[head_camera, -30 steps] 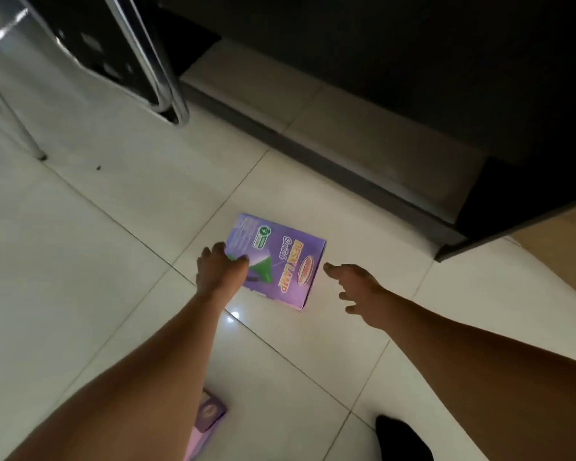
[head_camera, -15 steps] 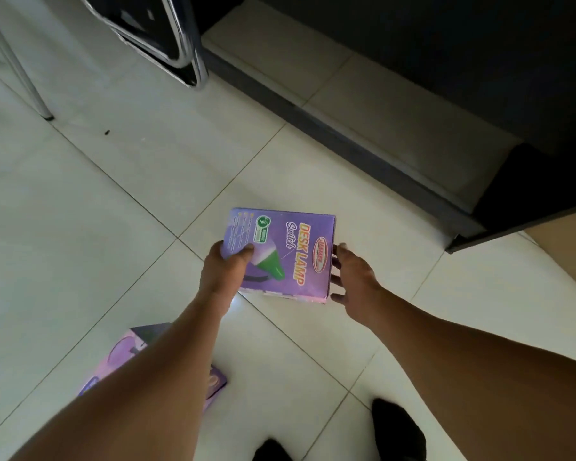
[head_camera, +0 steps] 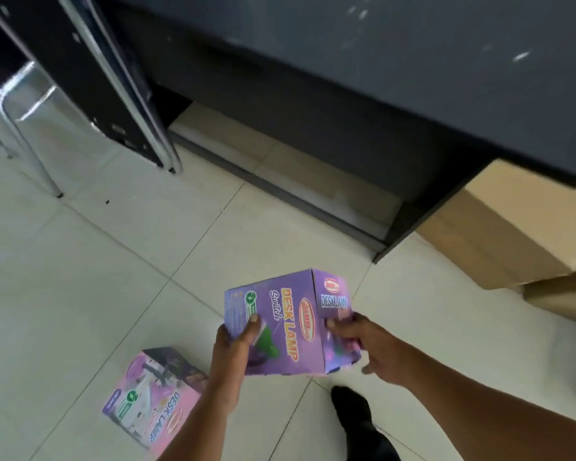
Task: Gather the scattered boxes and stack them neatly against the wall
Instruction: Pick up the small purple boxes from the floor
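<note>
Pink desk-lamp box (head_camera: pixel 152 399) is lying flat on the tiled floor (head_camera: pixel 80 294) nearest the viewer, beside the left forearm, its long axis running toward lower right. Beyond it, a purple desk-lamp box (head_camera: pixel 290 324) is being held clear of the floor, tilted, its long axis pointing from the viewer toward upper left. Left hand (head_camera: pixel 233 347) is forming a closed grip on its near left corner, thumb on the printed face; right hand (head_camera: pixel 366 344) is gripping its end face. Farther off, brown cartons (head_camera: pixel 512 234) are sitting against the dark cabinet (head_camera: pixel 379 78), right of chrome chair legs (head_camera: pixel 140 104).
</note>
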